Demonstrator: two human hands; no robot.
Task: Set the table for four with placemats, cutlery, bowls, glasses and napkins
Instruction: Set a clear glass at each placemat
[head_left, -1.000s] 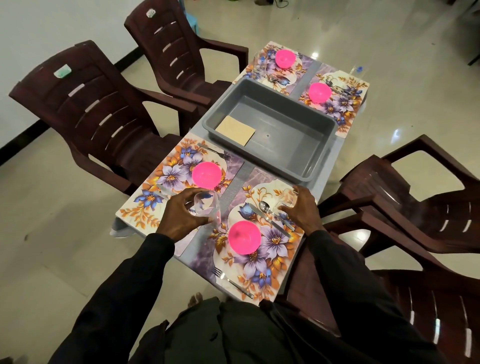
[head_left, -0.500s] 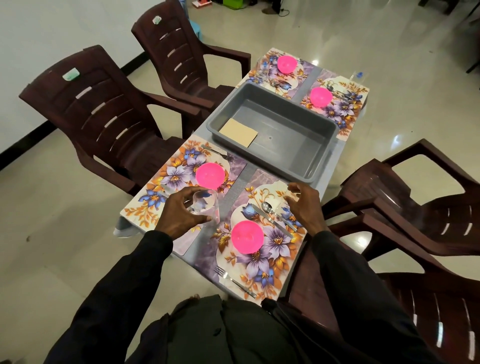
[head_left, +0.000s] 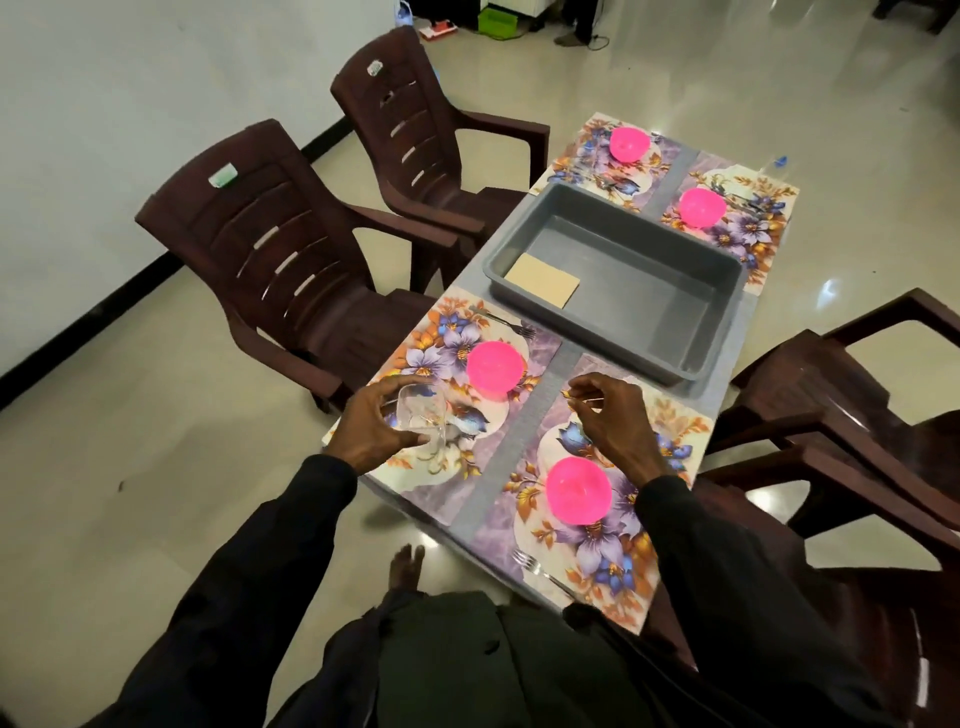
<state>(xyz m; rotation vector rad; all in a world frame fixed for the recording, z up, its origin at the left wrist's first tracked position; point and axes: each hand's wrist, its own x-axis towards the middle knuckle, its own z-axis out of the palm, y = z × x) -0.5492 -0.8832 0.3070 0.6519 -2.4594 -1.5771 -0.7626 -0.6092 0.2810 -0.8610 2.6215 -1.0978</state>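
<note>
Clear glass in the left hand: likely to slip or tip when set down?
Probably rigid and smooth, so the clear glass could slip; the left hand wraps it with its fingers. It looks tilted now, so it may tip on the placemat unless levelled.

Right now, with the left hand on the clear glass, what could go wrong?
The left hand holds the clear drinking glass, apparently tilted, beside the round pink bowl; it could slip or knock the bowl. The silver fork lies by the near edge of the grey table, beside the person's dark clothing, and could be brushed off. The right hand pinches a thin shiny piece that could drop.
</note>
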